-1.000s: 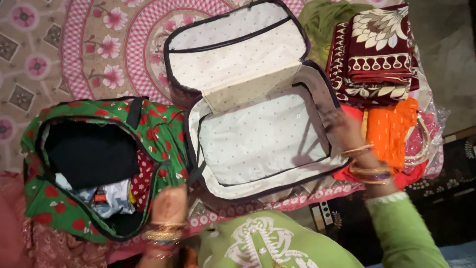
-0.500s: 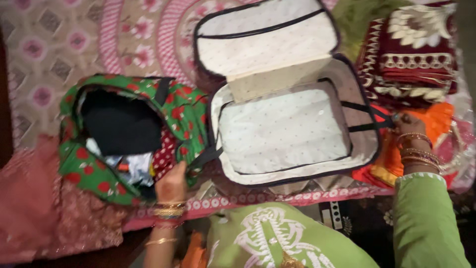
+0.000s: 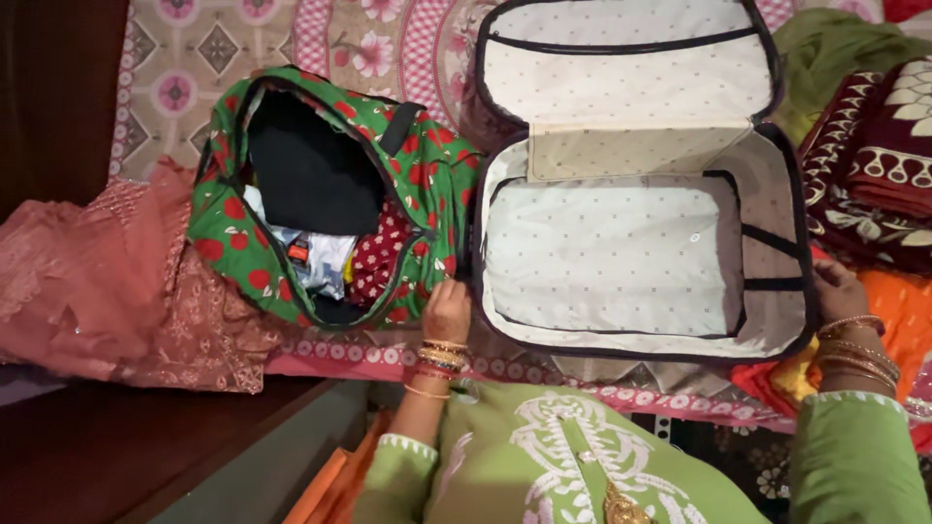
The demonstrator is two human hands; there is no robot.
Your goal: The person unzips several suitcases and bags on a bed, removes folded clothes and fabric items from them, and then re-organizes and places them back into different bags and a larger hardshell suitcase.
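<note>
Item 1: suitcase [image 3: 621,257]. It lies open on the bed, near the front edge, with the lid thrown back toward the far edge. The spotted cream lining is bare, and two dark straps [image 3: 772,243] lie loose at the right side.

Item 2: your left hand [image 3: 448,311]. It is at the near left corner of the suitcase, in the gap beside the bag. The fingers are curled, but I cannot tell whether they grip anything.

Item 3: your right hand [image 3: 837,291]. It is at the right rim of the suitcase, with the fingers closed over the edge.

Item 4: green bag [image 3: 228,223] with a red print. It sits just left of the suitcase, unzipped, with a black garment [image 3: 311,175] and mixed clothes inside.

Item 5: pink cloth [image 3: 87,281], heaped at the bed's left edge.

Item 6: maroon folded cloths [image 3: 874,175] and an orange cloth [image 3: 903,311], stacked at the right edge.

Step in hand, as judged: you are steadying the empty suitcase from both sides. Loading it would call for one hand to come free and for the straps to be kept clear of the floor of the case.
</note>
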